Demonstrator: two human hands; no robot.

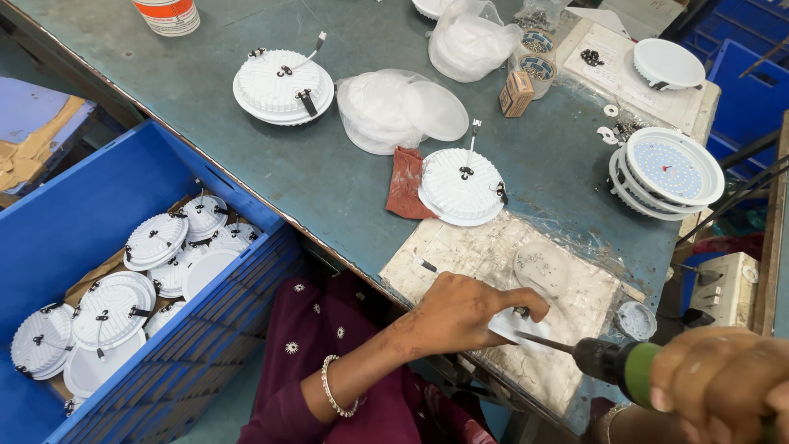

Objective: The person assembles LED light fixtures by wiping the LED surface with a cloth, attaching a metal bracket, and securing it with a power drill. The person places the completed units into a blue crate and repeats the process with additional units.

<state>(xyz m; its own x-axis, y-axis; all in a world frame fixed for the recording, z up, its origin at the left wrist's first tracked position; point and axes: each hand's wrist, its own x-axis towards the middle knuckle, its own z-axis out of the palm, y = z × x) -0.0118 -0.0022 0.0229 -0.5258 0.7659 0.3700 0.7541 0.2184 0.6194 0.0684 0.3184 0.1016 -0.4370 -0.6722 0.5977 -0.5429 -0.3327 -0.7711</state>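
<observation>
We have one view only, from a camera worn on the head, so no second view shares any part of the scene. It looks steeply down and forward across the desk, whose near edge runs diagonally from upper left to lower right of the frame. We sit close: the left hand fills the lower centre, and the right hand is cut by the lower right corner. To the lower left the view takes in a blue crate beside the desk. The far side of the desk reaches the top edge, where things are cropped.
</observation>
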